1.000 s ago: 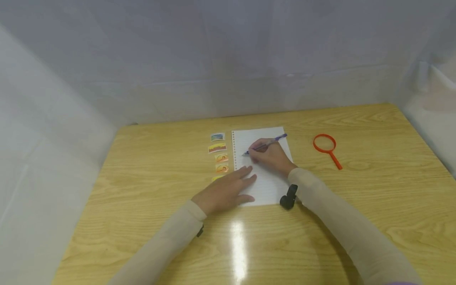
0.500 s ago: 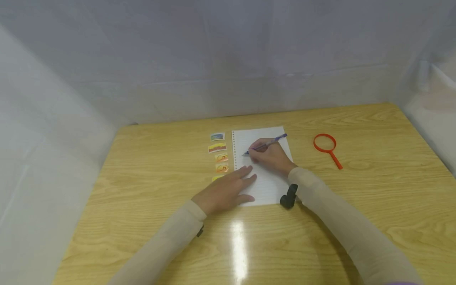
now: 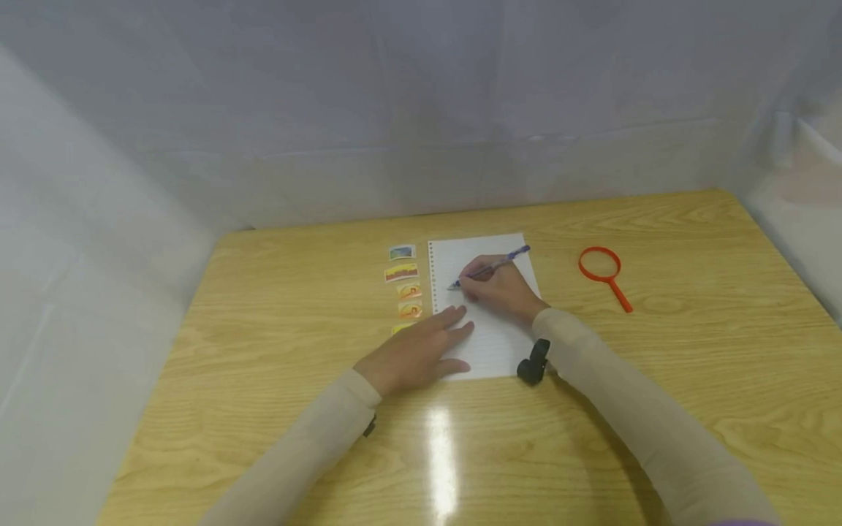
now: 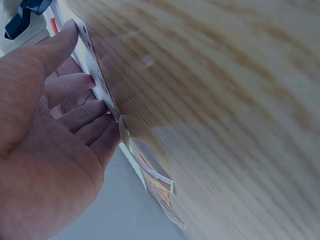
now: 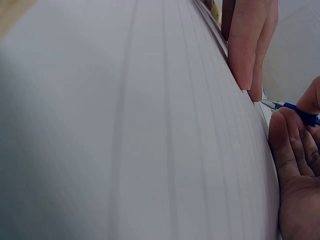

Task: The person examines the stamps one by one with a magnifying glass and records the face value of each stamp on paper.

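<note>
A lined sheet of paper (image 3: 490, 351) with punched holes down its left edge lies on the wooden table. My right hand (image 3: 500, 288) pinches a blue-purple pen (image 3: 518, 253), its tip at the upper left part of the sheet. In the right wrist view the pen (image 5: 286, 106) shows between thumb and fingers, its tip close to the paper (image 5: 150, 120). My left hand (image 3: 421, 351) rests spread on the sheet's lower left, its fingers pointing toward the right hand. The left wrist view shows this hand (image 4: 55, 125) at the paper's punched edge.
Several postage stamps (image 3: 402, 273) lie in a column left of the sheet, the lowest partly hidden by the left hand. A red magnifying glass (image 3: 613, 280) lies to the right. Pale sheeting (image 3: 421, 109) hangs behind the table (image 3: 283, 314).
The pen tip shifts very slightly at the same spot on the paper. Both hands otherwise keep their places.
</note>
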Demonstrator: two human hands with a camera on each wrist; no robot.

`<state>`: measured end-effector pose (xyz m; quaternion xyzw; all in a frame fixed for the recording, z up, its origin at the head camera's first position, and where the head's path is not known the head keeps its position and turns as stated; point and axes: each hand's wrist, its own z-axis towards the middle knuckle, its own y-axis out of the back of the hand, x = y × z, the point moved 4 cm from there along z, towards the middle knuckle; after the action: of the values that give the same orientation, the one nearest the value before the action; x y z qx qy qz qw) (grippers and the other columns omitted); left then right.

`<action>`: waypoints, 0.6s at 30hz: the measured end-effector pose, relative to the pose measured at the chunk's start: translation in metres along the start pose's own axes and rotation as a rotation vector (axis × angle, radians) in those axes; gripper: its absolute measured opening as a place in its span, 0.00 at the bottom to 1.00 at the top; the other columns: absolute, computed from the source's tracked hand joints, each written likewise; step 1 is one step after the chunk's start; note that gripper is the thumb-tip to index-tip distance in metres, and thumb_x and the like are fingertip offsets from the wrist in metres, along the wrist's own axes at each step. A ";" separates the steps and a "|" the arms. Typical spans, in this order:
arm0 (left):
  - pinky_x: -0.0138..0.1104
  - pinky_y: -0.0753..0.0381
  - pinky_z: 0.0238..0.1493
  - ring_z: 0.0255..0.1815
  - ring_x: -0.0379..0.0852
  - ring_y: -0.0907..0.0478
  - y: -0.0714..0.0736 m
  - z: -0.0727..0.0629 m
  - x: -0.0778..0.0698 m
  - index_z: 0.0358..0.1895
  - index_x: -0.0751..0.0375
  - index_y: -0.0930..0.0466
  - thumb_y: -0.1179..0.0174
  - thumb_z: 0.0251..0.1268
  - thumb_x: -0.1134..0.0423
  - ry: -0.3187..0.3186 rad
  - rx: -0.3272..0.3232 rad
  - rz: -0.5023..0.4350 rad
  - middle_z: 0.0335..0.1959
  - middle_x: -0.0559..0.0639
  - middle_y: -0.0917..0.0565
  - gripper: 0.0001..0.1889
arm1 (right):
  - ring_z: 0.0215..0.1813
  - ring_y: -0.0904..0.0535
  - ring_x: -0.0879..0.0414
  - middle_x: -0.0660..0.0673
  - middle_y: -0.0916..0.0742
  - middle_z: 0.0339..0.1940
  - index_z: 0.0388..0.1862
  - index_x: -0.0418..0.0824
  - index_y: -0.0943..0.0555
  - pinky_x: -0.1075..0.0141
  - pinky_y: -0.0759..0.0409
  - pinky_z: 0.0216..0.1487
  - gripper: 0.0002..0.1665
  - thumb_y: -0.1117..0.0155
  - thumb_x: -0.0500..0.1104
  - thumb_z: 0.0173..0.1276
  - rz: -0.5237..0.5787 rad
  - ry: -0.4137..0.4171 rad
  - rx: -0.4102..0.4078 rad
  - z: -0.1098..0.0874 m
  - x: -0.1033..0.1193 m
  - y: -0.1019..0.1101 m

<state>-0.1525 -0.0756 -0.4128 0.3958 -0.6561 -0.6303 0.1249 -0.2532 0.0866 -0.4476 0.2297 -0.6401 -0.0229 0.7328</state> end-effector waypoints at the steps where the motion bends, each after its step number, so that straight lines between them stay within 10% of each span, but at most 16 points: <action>1: 0.45 0.44 0.79 0.81 0.56 0.48 0.000 0.000 0.000 0.76 0.64 0.36 0.44 0.76 0.46 -0.004 -0.004 0.002 0.80 0.63 0.44 0.34 | 0.39 0.14 0.52 0.46 0.11 0.28 0.39 0.37 0.14 0.58 0.19 0.56 0.05 0.31 0.38 0.66 0.000 0.005 0.000 0.000 0.000 0.000; 18: 0.44 0.43 0.78 0.80 0.56 0.47 0.001 -0.002 -0.001 0.76 0.64 0.36 0.44 0.76 0.47 -0.011 -0.022 0.011 0.79 0.63 0.43 0.34 | 0.38 0.14 0.51 0.43 0.11 0.29 0.42 0.33 0.15 0.61 0.20 0.54 0.07 0.33 0.36 0.68 0.032 0.006 -0.015 0.002 -0.003 0.000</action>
<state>-0.1509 -0.0761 -0.4107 0.3875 -0.6519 -0.6389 0.1291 -0.2556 0.0870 -0.4499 0.2140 -0.6414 -0.0156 0.7366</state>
